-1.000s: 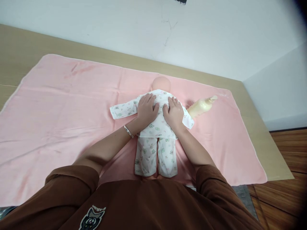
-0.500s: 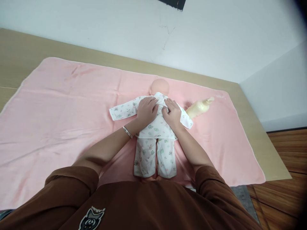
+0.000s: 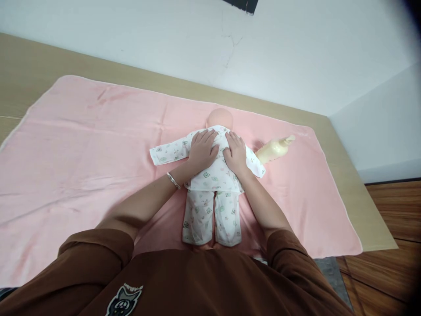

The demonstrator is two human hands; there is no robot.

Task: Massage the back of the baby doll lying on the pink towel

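A baby doll lies on a pink blanket, its head toward the wall and its legs toward me. It wears a white printed top and matching trousers. My left hand rests flat on the left side of the doll's upper body, fingers stretched toward the head. On the right side of the upper body lies my right hand, also flat with its fingers out. Neither hand holds anything. The doll's face does not show.
A cream pump bottle lies on its side by the doll's right-hand sleeve. Under the blanket is a wooden table, its far edge against a white wall. Wooden flooring shows beyond the table's right end.
Both hands stay on the doll's upper body, and their fingers now lie straighter and flatter. The view has shifted slightly. The doll and the bottle look unmoved.
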